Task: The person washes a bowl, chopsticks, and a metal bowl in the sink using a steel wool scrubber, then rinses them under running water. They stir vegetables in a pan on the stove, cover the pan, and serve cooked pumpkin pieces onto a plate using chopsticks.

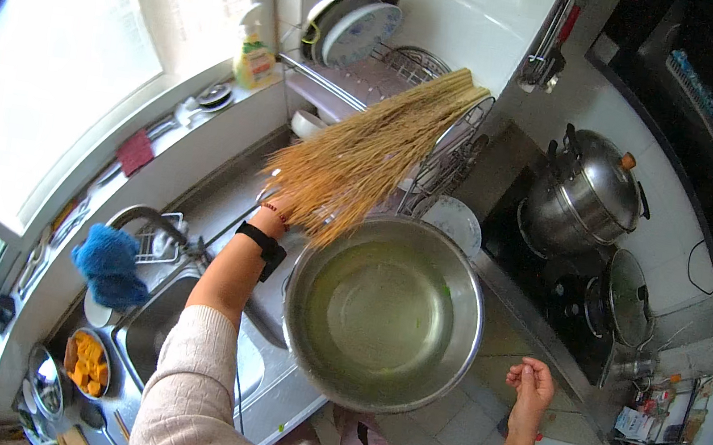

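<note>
A long bundle of dry straw-coloured stalks (375,148), tied narrow at its far end and fanned out at its near end, slants across the dish rack. My left hand (276,205) is at the fanned end, and the stalks hide its fingers. Just nearer than the stalks, a wide steel basin (296,305) holds pale greenish liquid with a few green bits at its side. My right hand (530,391) hangs to the right of the basin, apart from it, fingers curled in and nothing visible in them.
The sink (156,322) lies left of the basin, its faucet (150,215) hung with a blue cloth (110,267). On the right, a lidded steel pot (584,194) and a lidded pan (628,299) stand on the stove. A bowl of orange chunks (88,365) sits lower left.
</note>
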